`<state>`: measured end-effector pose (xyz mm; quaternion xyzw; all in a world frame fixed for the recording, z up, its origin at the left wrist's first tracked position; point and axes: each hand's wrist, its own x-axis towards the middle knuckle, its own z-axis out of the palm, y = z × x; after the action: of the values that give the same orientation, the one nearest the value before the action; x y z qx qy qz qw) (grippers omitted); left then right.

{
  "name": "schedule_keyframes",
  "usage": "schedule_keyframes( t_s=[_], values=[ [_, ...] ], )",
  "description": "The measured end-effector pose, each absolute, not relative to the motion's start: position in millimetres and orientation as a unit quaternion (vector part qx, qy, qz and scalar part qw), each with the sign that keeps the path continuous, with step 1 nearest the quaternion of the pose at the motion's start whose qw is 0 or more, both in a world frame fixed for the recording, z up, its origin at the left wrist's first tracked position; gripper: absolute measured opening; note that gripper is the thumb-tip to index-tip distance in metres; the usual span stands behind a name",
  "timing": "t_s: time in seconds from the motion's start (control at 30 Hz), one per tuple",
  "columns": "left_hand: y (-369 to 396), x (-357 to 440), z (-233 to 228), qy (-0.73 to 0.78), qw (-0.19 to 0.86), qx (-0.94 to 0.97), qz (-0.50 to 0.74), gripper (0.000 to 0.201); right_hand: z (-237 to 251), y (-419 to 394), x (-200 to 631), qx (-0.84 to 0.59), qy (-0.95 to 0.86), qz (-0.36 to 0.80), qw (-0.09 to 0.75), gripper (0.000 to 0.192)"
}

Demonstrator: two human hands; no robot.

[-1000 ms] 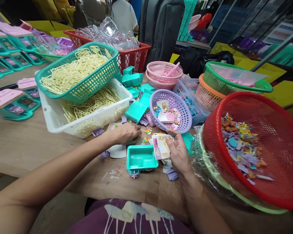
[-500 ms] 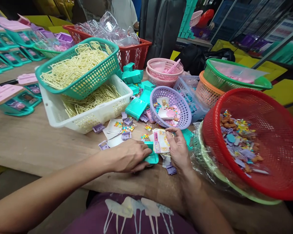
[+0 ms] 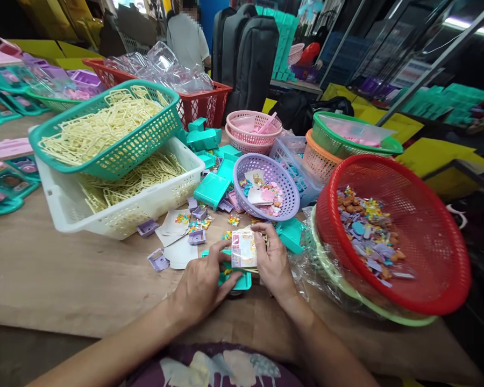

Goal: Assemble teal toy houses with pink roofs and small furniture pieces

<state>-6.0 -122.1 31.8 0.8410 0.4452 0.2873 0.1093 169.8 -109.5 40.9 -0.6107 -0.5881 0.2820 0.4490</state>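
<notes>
Two hands: left hand (image 3: 201,282), right hand (image 3: 272,260); one red round basket (image 3: 427,226) (tilted), one lilac basket (image 3: 284,185).

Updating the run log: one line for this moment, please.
left hand: on teal tray | right hand: holds sticker card | place: wooden table, beside red basket

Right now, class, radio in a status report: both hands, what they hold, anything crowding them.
Left hand gripping teal tray. Right hand pinching sticker card above it. Red basket close by on the right; purple pieces loose on table.
</notes>
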Motion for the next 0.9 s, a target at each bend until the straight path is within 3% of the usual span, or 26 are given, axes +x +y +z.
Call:
schedule_keyframes(
  t_s=[0.1, 0.3, 0.43, 0.5, 0.57, 0.63, 0.7, 0.83, 0.9],
  values=[
    [-120.1, -4.3, 31.2, 0.417, 0.069, 0.866, 0.268, 0.062, 42.8, -106.7, 163.9, -0.612, -0.589, 0.275, 0.449, 0.020],
    [-118.2, -4.8, 30.9, 0.404, 0.064, 0.867, 0.285, 0.050, 53.7, -109.3, 168.3, -0.602, -0.581, 0.348, 0.423, 0.030],
    [-114.6, -11.2, 30.1, 0.393, 0.110, 0.859, 0.309, 0.046, 67.6, -118.7, 199.6, -0.510, -0.660, 0.443, 0.329, 0.052],
    [-112.0, -13.5, 31.3, 0.387, 0.131, 0.861, 0.303, 0.043, 72.0, -120.3, 212.2, -0.472, -0.741, 0.391, 0.274, 0.063],
    [-110.2, -14.2, 33.4, 0.384, 0.138, 0.866, 0.289, 0.041, 73.0, -118.5, 218.1, -0.476, -0.806, 0.256, 0.239, 0.056],
    [-110.1, -14.3, 36.5, 0.387, 0.136, 0.872, 0.268, 0.040, 71.8, -113.9, 218.9, -0.490, -0.834, 0.124, 0.221, 0.036],
    [-111.8, -15.8, 39.9, 0.401, 0.142, 0.870, 0.250, 0.044, 70.6, -108.7, 218.7, -0.482, -0.846, 0.058, 0.222, 0.021],
    [-116.8, -27.0, 42.6, 0.364, 0.197, 0.883, 0.221, 0.091, 70.8, -105.7, 221.7, -0.471, -0.815, 0.083, 0.326, 0.017],
    [-118.2, -33.8, 39.6, 0.296, 0.180, 0.917, 0.200, 0.091, 70.2, -109.3, 221.2, -0.488, -0.782, 0.129, 0.364, 0.019]
  ],
)
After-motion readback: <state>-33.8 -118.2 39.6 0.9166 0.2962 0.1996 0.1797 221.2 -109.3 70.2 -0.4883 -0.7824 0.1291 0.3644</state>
